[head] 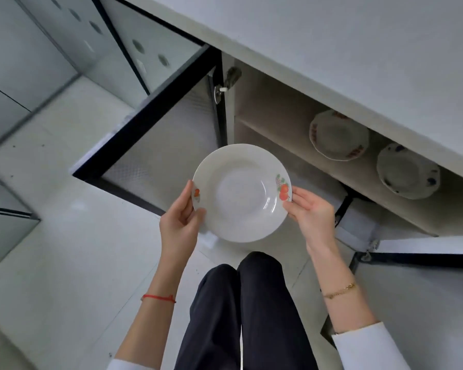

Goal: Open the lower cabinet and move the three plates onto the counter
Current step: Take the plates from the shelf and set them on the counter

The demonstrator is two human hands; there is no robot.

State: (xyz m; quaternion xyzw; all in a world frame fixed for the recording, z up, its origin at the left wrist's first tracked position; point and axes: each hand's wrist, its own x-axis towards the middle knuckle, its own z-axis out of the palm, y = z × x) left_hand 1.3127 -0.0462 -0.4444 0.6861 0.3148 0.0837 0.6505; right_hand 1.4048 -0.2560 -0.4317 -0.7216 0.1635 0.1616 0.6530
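Observation:
A white deep plate with orange fruit prints is held level in front of the open lower cabinet. My left hand grips its left rim and my right hand grips its right rim. Two more plates lie on the cabinet shelf: one with red rim marks and one with blue marks to its right. The white counter runs above the cabinet.
The left cabinet door with a black frame stands wide open. The right door is swung open too. A wrapped grey bundle sits on the cabinet floor. My dark-trousered knees are below the plate, over a pale tiled floor.

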